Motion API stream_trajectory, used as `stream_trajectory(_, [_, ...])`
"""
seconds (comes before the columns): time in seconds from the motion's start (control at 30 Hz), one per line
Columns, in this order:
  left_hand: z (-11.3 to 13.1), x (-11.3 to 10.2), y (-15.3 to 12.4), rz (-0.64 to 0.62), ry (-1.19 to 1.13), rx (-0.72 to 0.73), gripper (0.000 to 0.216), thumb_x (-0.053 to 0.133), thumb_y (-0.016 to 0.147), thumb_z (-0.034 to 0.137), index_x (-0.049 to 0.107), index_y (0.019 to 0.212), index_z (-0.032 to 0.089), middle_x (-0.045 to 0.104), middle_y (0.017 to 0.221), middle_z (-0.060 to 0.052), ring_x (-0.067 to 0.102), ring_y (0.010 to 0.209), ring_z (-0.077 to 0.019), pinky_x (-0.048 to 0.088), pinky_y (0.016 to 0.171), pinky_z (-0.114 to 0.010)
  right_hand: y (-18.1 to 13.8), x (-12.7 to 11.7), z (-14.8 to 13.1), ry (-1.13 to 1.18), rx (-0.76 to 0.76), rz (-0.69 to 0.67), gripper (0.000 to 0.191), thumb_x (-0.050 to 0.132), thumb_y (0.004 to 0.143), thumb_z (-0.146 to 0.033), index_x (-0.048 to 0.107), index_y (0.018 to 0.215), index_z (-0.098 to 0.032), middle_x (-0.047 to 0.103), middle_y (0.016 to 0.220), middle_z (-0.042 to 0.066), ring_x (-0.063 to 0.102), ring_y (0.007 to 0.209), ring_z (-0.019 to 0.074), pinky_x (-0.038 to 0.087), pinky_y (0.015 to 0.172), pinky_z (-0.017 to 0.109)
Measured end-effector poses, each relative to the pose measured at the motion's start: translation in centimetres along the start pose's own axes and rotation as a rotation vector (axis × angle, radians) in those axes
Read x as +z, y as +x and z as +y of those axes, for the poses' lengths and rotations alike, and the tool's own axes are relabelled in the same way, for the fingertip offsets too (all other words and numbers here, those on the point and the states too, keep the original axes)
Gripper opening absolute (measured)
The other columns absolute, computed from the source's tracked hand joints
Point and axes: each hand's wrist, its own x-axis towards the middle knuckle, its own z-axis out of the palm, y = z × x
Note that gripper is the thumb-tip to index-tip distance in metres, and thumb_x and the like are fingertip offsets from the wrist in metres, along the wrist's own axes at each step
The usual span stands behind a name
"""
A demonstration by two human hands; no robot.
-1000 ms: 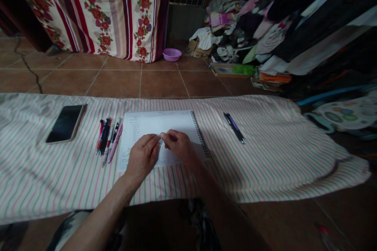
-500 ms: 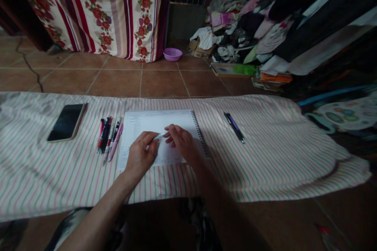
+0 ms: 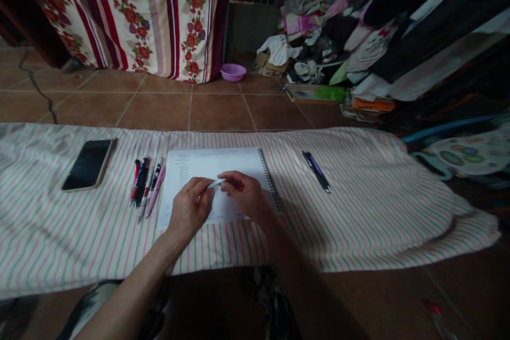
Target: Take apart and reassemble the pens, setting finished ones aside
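Note:
Over an open spiral notebook (image 3: 239, 158), my left hand (image 3: 190, 203) pinches a slim pale pen (image 3: 216, 183) between thumb and fingers. The pen slants up to the right. My right hand (image 3: 245, 194) has its thumb and forefinger closed at the pen's far end; its other fingers are curled and partly hidden. Left of the notebook lies a bunch of several pens, with a pink pen (image 3: 155, 192) nearest the page. To the right, a dark and purple pair of pens (image 3: 317, 171) rests on the striped cloth (image 3: 370, 196).
A phone (image 3: 88, 164) lies at the left of the cloth. Beyond the cloth's far edge are a tiled floor (image 3: 159, 105), a purple basin (image 3: 233, 72) and a flowered curtain (image 3: 155, 10). Clothes (image 3: 338, 26) are heaped at the far right.
My right hand's fingers have moved slightly left and closed onto the pen's end. My left hand keeps its grip, almost unmoved.

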Motion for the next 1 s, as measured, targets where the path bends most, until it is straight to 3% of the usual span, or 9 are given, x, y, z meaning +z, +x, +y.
stream_trajectory(0.37, [0.1,-0.1,-0.3,0.001,0.024,0.070,0.020,0.046,0.085,0.021,0.061,0.097,0.017,0.065,0.088,-0.006,0.061,0.081,-0.0160,0.051,0.071,-0.029,-0.2,-0.4,-0.6,-0.164,-0.055,-0.002,0.014,0.060,0.073,-0.027,0.069,0.083,-0.021,0.067,0.070,0.000,0.057,0.060,0.0119,0.045,0.058,0.023])
stream_trajectory(1.0, [0.7,-0.2,-0.9,0.024,0.066,0.174,0.016,0.046,0.086,0.016,0.058,0.096,0.014,0.062,0.088,-0.007,0.059,0.083,-0.0155,0.050,0.075,-0.028,-0.8,-1.0,-2.1,-0.400,-0.213,-0.072,0.011,0.059,0.079,-0.026,0.068,0.079,-0.020,0.067,0.072,0.002,0.059,0.064,0.0125,0.044,0.064,0.024])
